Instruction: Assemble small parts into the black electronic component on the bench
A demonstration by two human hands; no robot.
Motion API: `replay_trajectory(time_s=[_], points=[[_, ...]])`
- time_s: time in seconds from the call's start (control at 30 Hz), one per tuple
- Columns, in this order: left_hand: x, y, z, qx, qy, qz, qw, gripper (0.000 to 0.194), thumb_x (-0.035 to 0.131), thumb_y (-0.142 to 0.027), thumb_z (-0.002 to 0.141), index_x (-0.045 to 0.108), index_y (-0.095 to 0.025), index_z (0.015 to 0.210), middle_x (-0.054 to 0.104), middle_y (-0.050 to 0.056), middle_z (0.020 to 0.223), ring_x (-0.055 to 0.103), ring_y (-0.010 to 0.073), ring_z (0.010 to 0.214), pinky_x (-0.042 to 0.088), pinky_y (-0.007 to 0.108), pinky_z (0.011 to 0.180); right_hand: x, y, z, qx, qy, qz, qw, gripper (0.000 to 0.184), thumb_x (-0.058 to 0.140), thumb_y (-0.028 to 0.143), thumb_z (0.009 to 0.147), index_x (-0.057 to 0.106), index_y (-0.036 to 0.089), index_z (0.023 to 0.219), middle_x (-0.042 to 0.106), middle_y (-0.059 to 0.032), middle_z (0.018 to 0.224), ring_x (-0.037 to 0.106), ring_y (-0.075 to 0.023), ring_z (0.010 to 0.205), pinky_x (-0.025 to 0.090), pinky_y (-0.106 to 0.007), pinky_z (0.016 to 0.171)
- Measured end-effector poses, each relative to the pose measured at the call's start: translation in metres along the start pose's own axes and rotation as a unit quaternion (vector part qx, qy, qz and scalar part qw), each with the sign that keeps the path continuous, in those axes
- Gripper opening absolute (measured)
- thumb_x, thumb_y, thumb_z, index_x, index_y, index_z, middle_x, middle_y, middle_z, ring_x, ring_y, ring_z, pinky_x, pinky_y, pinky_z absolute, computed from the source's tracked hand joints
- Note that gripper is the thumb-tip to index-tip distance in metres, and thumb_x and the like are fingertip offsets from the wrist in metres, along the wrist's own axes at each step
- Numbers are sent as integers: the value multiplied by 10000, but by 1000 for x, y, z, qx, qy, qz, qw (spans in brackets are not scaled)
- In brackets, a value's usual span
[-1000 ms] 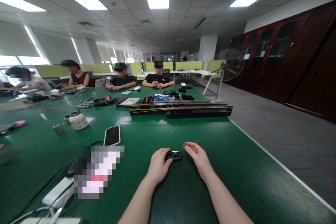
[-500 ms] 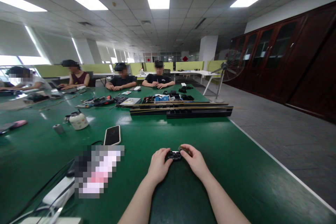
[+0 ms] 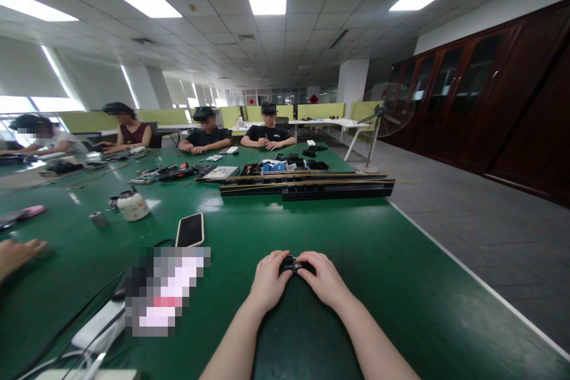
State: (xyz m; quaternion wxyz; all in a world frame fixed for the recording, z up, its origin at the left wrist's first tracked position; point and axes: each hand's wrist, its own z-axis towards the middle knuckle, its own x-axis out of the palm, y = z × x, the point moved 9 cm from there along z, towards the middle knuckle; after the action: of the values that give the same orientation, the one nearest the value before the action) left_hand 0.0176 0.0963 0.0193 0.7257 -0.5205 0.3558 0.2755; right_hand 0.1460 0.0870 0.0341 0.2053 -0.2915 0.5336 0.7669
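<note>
A small black part (image 3: pixel 291 264) with a shiny, uneven top lies low over the green table (image 3: pixel 356 249), between my two hands. My left hand (image 3: pixel 270 276) grips its left end, thumb at the near side and fingers at the far side. At the other end my right hand (image 3: pixel 323 273) is closed round the part in the same way. The fingers cover both ends, so its kind and full shape do not show.
A phone (image 3: pixel 190 230) lies left of my hands, near a white power strip (image 3: pixel 100 326) with cables. Long black rails (image 3: pixel 338 190) lie across the table ahead. A cream pot (image 3: pixel 132 206) stands farther left. Another person's hand (image 3: pixel 20 255) reaches in at the left edge.
My right hand has come down and inward onto the right end of the black part, covering more of it. My left hand stays in place. Another person's hand has appeared at the left edge.
</note>
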Motion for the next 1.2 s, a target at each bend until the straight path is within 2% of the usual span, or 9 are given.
replay_trajectory(time_s=[0.53,0.9,1.2], points=[[1,-4,0,-1,4,3,1000,416,524,-185,766,542,-208,1181,569,59,1205,497,206,1130,342,343,989,-4,2,-3,-1,-13,9,1000,187,609,216,729,661,270,901,667,-8,1003,569,-210,971,402,-354,893],[1,-3,0,6,-2,4,1000,392,534,-212,779,553,-177,1169,579,75,1190,504,209,1117,348,338,984,-4,-6,0,18,-26,26,999,172,632,217,693,672,241,858,681,-34,1001,578,-221,999,408,-367,906],[2,1,0,0,-13,0,1000,380,505,-213,797,532,-194,1176,579,64,1193,499,214,1122,340,356,994,-6,-9,-2,46,-24,32,998,372,623,171,646,619,231,1013,660,-47,1028,581,-219,986,421,-359,907]])
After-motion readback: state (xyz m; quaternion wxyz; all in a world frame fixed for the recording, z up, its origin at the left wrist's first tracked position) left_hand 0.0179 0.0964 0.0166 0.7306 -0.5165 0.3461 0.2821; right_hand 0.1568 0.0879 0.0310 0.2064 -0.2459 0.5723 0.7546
